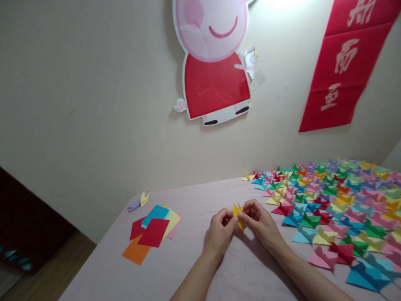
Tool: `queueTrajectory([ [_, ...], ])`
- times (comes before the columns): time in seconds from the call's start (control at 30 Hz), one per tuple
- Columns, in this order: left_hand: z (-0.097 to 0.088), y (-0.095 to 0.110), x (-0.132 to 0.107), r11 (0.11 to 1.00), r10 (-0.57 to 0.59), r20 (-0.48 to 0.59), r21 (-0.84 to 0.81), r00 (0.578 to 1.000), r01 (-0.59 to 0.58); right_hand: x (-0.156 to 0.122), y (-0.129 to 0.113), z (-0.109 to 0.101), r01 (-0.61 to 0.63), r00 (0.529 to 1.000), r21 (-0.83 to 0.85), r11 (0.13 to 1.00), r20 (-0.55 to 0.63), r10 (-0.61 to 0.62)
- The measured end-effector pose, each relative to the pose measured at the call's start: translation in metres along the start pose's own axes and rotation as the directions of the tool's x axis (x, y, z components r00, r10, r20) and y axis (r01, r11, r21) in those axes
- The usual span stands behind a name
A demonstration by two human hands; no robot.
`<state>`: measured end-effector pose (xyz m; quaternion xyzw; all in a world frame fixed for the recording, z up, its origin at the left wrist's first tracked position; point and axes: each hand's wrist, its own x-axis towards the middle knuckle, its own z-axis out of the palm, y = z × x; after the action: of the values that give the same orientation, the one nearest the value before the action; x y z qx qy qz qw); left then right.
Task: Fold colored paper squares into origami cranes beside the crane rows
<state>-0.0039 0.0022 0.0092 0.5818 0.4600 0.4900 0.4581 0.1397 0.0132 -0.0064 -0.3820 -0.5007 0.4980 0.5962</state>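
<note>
Both hands meet over the middle of the table (200, 196), which is covered in pale pink cloth. Between them is a small yellow folded paper figure (238, 215) with pointed tips sticking up. My left hand (220, 233) pinches its left side with thumb and fingers closed. My right hand (259, 220) pinches its right side, fingers curled over the top. The paper is held just above the cloth.
A loose stack of square paper sheets (154, 232) in red, orange, blue, yellow and pink lies to the left. Two small folded figures (140, 201) sit at the far left corner. Several rows of coloured folded figures (338, 209) cover the right side. A cartoon pig cutout (214, 62) and red banner (344, 62) hang on the wall.
</note>
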Motion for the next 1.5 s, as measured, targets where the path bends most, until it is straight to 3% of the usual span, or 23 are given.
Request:
queueTrajectory([
  [0.33, 0.0, -0.003, -0.001, 0.999, 0.001, -0.066, -0.034, 0.998, -0.004, 0.0, 0.006, -0.001, -0.005, 1.0, -0.013, 1.0, -0.002, 0.005],
  [0.5, 0.002, -0.008, 0.0, 0.993, -0.07, -0.065, -0.102, 0.995, 0.063, 0.001, 0.002, 0.001, -0.017, 1.0, -0.079, 0.997, 0.005, 0.017],
  [0.7, 0.002, -0.013, 0.003, 0.985, 0.022, -0.116, -0.17, 0.993, -0.042, -0.002, -0.007, 0.005, -0.037, 0.999, -0.117, 0.992, 0.003, 0.038],
  [1.13, 0.003, -0.016, 0.004, 0.985, 0.073, -0.189, -0.138, 0.979, -0.1, 0.001, 0.004, 0.001, -0.029, 0.999, 0.046, 0.999, -0.012, 0.029],
  [1.37, 0.002, -0.025, 0.004, 0.993, 0.059, -0.206, -0.086, 0.977, -0.079, 0.001, 0.003, 0.001, -0.078, 0.997, 0.053, 0.996, -0.002, 0.079],
  [1.5, 0.004, -0.025, 0.004, 0.983, 0.045, -0.24, -0.16, 0.97, -0.085, 0.001, 0.001, 0.002, -0.071, 0.997, 0.034, 0.997, -0.019, 0.072],
])
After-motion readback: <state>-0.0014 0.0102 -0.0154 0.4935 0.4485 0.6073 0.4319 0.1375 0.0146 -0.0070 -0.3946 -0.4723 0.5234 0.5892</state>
